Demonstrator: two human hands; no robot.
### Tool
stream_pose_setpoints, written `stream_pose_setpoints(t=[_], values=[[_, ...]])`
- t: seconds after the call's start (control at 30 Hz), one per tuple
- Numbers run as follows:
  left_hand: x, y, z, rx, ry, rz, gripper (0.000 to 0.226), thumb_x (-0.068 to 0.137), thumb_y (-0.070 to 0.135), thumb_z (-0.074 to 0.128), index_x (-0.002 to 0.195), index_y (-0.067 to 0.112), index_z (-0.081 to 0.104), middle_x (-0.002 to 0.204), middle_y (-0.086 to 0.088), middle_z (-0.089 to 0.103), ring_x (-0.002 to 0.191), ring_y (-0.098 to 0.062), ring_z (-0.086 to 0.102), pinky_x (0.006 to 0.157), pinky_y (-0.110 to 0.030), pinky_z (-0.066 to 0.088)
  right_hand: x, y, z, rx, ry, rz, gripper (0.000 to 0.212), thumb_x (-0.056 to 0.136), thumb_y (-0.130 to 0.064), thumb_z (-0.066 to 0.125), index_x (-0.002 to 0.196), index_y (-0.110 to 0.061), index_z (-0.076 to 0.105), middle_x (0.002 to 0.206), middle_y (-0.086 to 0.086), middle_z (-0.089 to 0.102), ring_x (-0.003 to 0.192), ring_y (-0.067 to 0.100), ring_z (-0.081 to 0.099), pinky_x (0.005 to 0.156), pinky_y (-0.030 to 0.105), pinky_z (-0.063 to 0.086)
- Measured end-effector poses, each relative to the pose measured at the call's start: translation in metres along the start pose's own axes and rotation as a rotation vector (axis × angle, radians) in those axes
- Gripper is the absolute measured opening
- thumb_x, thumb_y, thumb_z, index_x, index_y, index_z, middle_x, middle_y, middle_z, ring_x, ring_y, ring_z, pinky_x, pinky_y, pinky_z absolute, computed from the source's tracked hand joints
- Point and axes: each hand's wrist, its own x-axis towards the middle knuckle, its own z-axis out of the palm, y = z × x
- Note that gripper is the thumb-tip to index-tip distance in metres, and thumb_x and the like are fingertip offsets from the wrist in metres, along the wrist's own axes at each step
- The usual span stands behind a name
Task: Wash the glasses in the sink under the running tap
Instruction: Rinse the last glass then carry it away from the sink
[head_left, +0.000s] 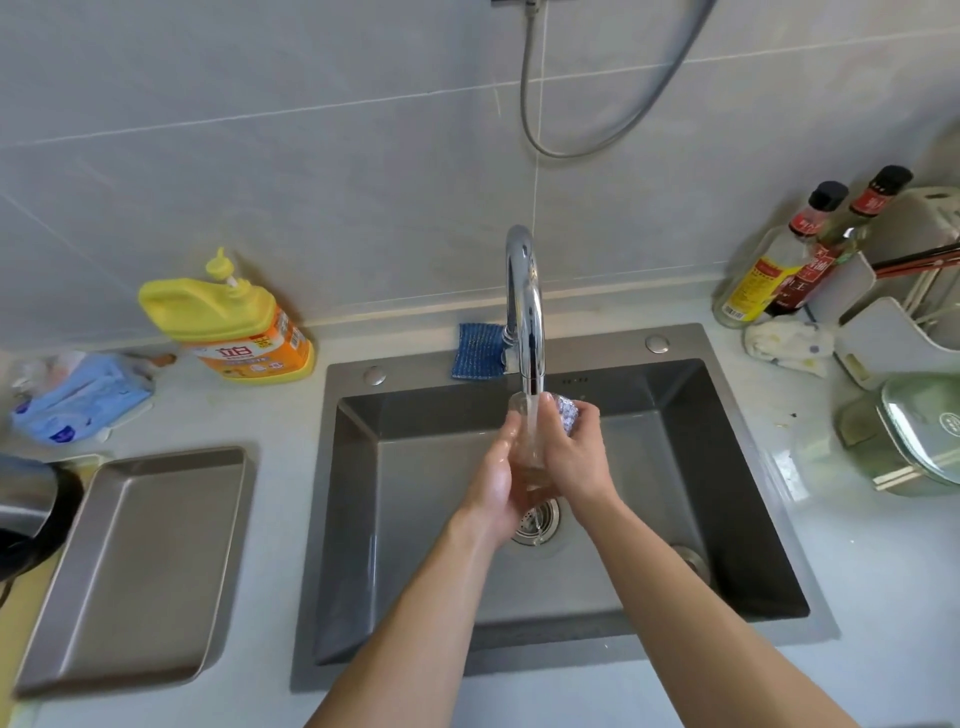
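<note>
Sink (727, 467) | glass (525, 452) upright, mouth up | left hand (496, 480) grips | right hand (574, 457): scrubber (569, 413)

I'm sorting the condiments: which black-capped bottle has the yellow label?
The left bottle, nearer the sink; the right bottle beside it carries a red label.

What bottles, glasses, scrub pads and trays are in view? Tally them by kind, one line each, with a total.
Sauce bottles: 2
Detergent bottle: 1
Glass: 1, gripped by the left hand
Scrub pads: 2, one on the sink rim at, one held in the right hand at
Metal tray: 1
Total: 7
</note>
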Motion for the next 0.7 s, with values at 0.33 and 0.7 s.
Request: stream_pose_setpoints(t=[0.33,0.7], values=[[0.013,-0.01,-0.015,-0.197,0.201,0.077,0.07,0.084,0.053,0.076,0.129,0.002,0.064,0.097,-0.017,0.077,0.087,-0.031,0.077,0.072,-0.038,0.062,-0.003,0.025,-0.026,-0.537,-0.537,-0.219,0.029,0.096,-0.053,0.065,0.113,-0.035,0.079,0.107,-0.015,0.078,0.104,0.001,0.07,0.098,0.026,0.053],[0.006,-0.01,-0.007,-0.177,0.222,0.132,0.05,0.083,0.047,0.079,0.111,0.006,0.072,0.093,-0.013,0.079,0.086,-0.025,0.079,0.081,-0.039,0.061,-0.003,0.007,-0.019,-0.512,-0.638,-0.128,0.023,0.101,-0.02,0.061,0.118,-0.021,0.076,0.06,-0.009,0.059,0.042,0.004,0.049,0.044,0.018,0.037]])
